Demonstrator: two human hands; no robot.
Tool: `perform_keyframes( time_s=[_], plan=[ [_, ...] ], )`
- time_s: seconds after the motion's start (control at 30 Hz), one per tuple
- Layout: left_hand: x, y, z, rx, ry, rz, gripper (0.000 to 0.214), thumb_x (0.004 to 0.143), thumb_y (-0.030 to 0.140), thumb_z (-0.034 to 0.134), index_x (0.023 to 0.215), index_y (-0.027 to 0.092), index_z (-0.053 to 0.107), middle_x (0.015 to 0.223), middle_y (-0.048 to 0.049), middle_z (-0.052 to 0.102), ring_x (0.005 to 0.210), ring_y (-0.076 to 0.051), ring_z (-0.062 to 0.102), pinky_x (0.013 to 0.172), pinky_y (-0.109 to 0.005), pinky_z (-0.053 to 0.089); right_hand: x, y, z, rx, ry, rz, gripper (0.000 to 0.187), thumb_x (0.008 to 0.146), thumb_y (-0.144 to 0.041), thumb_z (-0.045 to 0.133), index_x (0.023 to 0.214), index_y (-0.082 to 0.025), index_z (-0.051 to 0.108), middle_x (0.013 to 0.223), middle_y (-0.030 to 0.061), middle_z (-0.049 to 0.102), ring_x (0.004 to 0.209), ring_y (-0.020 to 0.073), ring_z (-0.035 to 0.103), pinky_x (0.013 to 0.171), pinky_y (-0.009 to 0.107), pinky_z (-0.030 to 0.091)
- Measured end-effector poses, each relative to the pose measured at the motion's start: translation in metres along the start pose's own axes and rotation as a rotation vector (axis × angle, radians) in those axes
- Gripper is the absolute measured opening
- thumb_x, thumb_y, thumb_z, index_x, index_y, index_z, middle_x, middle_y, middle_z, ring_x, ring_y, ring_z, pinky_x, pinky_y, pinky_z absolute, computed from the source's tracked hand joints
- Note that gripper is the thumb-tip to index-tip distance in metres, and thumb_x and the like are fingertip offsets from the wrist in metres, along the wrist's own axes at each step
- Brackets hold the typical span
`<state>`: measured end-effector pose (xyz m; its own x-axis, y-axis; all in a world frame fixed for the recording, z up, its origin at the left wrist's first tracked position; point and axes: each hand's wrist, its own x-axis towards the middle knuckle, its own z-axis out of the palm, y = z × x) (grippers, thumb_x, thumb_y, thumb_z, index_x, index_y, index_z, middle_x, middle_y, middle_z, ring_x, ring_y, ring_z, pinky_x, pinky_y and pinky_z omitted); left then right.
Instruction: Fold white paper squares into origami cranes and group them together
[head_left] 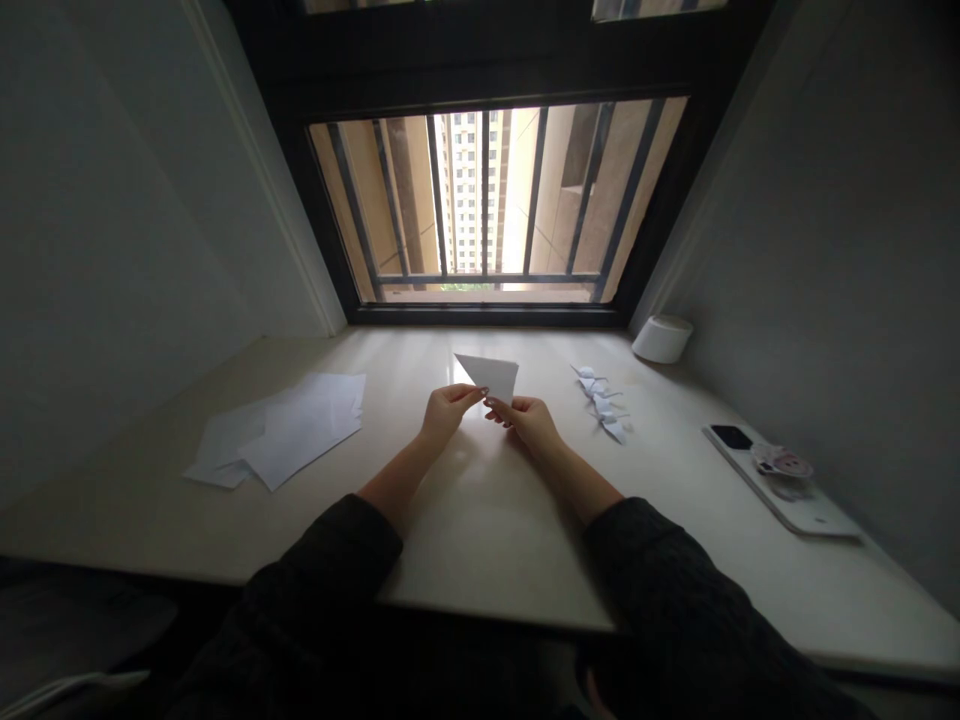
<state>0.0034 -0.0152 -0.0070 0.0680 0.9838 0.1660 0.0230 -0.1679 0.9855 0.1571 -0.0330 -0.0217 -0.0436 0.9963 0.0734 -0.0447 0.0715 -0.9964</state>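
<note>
A folded sheet of white paper [495, 376], shaped like a triangle, is held up over the middle of the sill. My left hand [448, 408] pinches its near corner between thumb and fingers. Right beside it, my right hand [529, 418] grips the same corner from the other side, thumb on top and fingers curled beneath. The two hands' fingertips almost meet there. Several small folded paper figures [600, 402] lie in a row to the right of my right hand. Off to the left is a loose pile of white paper sheets [304, 425], some overlapping.
The pale sill [480, 540] runs up to a dark-framed window [480, 315] with bars outside. A white cylindrical object [663, 340] stands at the back right. A white phone [795, 500] with a cartoon grip lies near the right wall. Walls close in both sides.
</note>
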Motion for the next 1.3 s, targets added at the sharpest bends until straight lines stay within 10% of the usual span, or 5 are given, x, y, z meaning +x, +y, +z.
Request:
perform_keyframes(
  time_s=[0.47, 0.93, 1.3],
  plan=[
    [0.010, 0.019, -0.017, -0.071, 0.329, 0.025, 0.032, 0.062, 0.043, 0.073, 0.080, 0.017, 0.073, 0.083, -0.0063, 0.071, 0.079, -0.017, 0.059, 0.067, -0.027, 0.040, 0.003, 0.009, 0.000, -0.092, -0.027, -0.009, 0.038, 0.062, -0.052, 0.072, 0.067, -0.014, 0.073, 0.063, 0.0077, 0.070, 0.054, 0.0129, 0.053, 0.055, 0.026, 0.035],
    [0.016, 0.012, -0.029, 0.325, 0.236, 0.213, 0.029, 0.071, 0.046, 0.064, 0.067, 0.017, 0.067, 0.066, -0.0020, 0.065, 0.066, -0.015, 0.057, 0.059, -0.025, 0.037, 0.009, -0.005, -0.019, -0.182, 0.006, -0.028, 0.036, 0.062, -0.051, 0.071, 0.067, -0.015, 0.072, 0.063, 0.0071, 0.070, 0.058, 0.0148, 0.057, 0.056, 0.027, 0.039],
    [0.013, 0.012, -0.025, 0.115, 0.066, 0.027, 0.036, 0.063, 0.054, 0.069, 0.060, 0.018, 0.065, 0.063, -0.0025, 0.063, 0.063, -0.014, 0.054, 0.059, -0.026, 0.037, 0.016, -0.008, -0.041, -0.152, 0.103, -0.023, 0.039, 0.061, -0.052, 0.072, 0.070, -0.014, 0.072, 0.064, 0.0081, 0.070, 0.059, 0.0155, 0.058, 0.055, 0.027, 0.040]
  ],
)
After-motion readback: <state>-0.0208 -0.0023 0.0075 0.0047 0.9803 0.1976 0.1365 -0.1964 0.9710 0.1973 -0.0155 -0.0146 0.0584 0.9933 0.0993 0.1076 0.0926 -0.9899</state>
